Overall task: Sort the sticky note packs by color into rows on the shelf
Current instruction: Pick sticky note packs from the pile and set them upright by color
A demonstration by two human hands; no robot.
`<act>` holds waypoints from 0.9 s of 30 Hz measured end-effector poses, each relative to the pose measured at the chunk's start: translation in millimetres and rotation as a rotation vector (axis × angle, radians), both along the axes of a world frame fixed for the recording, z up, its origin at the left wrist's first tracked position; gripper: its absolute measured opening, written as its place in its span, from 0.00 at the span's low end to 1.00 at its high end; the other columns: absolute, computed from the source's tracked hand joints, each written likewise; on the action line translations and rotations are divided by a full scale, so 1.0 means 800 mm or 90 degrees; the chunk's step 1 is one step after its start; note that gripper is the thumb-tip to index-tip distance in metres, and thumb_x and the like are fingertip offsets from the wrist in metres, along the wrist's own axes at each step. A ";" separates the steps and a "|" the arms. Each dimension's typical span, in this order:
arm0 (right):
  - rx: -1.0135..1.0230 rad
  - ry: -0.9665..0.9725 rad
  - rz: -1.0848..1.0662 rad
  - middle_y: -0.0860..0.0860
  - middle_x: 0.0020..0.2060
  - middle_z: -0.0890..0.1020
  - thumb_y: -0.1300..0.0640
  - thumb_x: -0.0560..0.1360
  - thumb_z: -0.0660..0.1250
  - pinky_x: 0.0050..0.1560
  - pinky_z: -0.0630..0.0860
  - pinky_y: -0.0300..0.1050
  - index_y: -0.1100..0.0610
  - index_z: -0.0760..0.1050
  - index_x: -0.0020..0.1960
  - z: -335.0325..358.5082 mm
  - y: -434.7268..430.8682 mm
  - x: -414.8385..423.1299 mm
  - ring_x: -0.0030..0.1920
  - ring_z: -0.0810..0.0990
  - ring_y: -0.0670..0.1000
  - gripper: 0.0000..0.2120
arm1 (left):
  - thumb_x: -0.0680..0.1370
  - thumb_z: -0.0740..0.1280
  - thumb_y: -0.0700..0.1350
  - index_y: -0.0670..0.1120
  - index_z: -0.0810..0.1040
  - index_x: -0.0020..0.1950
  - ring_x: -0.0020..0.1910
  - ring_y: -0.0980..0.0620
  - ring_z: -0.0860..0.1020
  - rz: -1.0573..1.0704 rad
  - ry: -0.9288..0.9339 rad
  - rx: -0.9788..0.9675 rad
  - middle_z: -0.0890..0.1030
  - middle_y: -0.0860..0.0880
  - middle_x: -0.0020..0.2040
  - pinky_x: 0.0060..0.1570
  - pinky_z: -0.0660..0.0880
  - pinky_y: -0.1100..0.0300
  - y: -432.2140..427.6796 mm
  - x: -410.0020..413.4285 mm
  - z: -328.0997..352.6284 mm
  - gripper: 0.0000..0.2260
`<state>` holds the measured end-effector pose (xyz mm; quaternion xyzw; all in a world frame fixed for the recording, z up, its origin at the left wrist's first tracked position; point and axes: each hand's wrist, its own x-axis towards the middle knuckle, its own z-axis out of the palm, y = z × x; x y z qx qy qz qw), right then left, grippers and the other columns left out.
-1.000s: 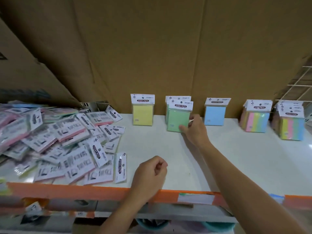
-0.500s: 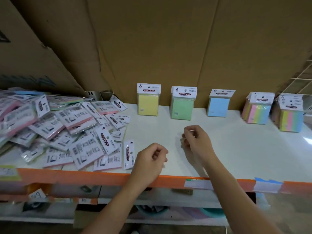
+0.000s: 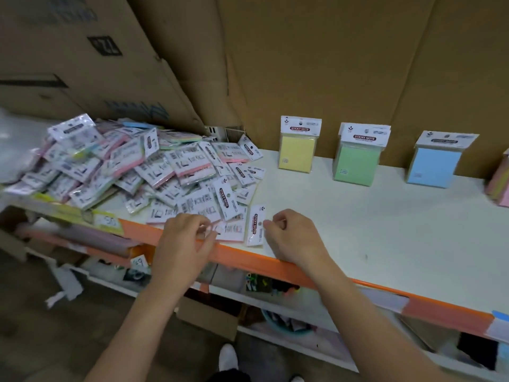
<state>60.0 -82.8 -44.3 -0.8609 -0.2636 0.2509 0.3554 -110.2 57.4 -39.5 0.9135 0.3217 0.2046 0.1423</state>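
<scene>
Striped pack (image 3: 499, 186): cut by right edge, blurred. Blue pack (image 3: 433, 166): header print unreadable. Pile (image 3: 124, 166): far left blurred; most packs lie back-up, colours largely hidden. Left hand (image 3: 184, 238) covers front packs; grip unclear. Right hand (image 3: 292, 235) likewise unclear.

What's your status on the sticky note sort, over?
Left hand and right hand curled at near edge of pile, grip unclear. Yellow pack, green packs, blue pack upright at back. No obstruction seen.

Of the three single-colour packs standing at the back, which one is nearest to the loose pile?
The yellow pack, leftmost of the three; the green pack and blue pack stand farther right.
</scene>
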 end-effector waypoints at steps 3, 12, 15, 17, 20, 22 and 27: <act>-0.069 -0.009 0.040 0.50 0.42 0.79 0.45 0.76 0.68 0.42 0.73 0.45 0.57 0.78 0.47 0.009 0.027 -0.008 0.46 0.79 0.52 0.15 | 0.70 0.77 0.53 0.47 0.78 0.59 0.58 0.45 0.71 0.004 0.069 0.005 0.76 0.48 0.56 0.52 0.71 0.52 0.028 0.013 -0.001 0.21; 0.137 0.118 -0.079 0.50 0.42 0.80 0.58 0.79 0.60 0.33 0.70 0.37 0.54 0.67 0.43 -0.001 0.037 -0.013 0.41 0.80 0.51 0.06 | 0.72 0.73 0.59 0.49 0.67 0.71 0.68 0.43 0.68 -0.067 0.151 0.002 0.71 0.44 0.69 0.65 0.70 0.47 0.077 0.027 -0.007 0.32; 0.341 0.467 -0.149 0.57 0.49 0.86 0.63 0.78 0.59 0.34 0.83 0.49 0.61 0.69 0.56 -0.002 0.041 -0.017 0.46 0.86 0.60 0.07 | 0.71 0.71 0.64 0.49 0.68 0.67 0.56 0.48 0.72 -0.080 0.132 -0.013 0.76 0.49 0.57 0.55 0.74 0.51 0.081 0.030 -0.003 0.31; 0.374 0.495 -0.155 0.57 0.48 0.86 0.62 0.78 0.61 0.37 0.84 0.50 0.63 0.69 0.59 -0.005 0.044 -0.019 0.46 0.86 0.62 0.10 | 0.70 0.72 0.64 0.48 0.67 0.70 0.58 0.49 0.72 -0.088 0.068 -0.073 0.75 0.49 0.59 0.57 0.74 0.51 0.074 0.032 -0.004 0.35; 0.419 0.499 -0.165 0.61 0.49 0.85 0.56 0.81 0.62 0.38 0.84 0.51 0.65 0.70 0.62 -0.011 0.048 -0.019 0.46 0.86 0.62 0.14 | 0.71 0.70 0.64 0.48 0.67 0.71 0.60 0.49 0.71 -0.134 0.005 -0.093 0.73 0.49 0.62 0.56 0.72 0.55 0.052 0.043 -0.008 0.34; 0.469 0.507 -0.185 0.64 0.50 0.84 0.48 0.82 0.61 0.42 0.84 0.53 0.65 0.73 0.62 -0.012 0.050 -0.019 0.48 0.85 0.62 0.20 | 0.73 0.69 0.63 0.47 0.68 0.71 0.61 0.48 0.71 -0.149 -0.012 -0.113 0.74 0.47 0.62 0.56 0.72 0.55 0.037 0.056 -0.009 0.32; 0.546 0.493 -0.168 0.62 0.52 0.84 0.63 0.78 0.68 0.52 0.81 0.55 0.63 0.77 0.60 -0.010 0.058 -0.022 0.55 0.83 0.63 0.11 | 0.77 0.64 0.62 0.49 0.66 0.73 0.64 0.50 0.69 -0.225 0.016 -0.163 0.72 0.49 0.65 0.60 0.71 0.55 0.023 0.075 -0.009 0.29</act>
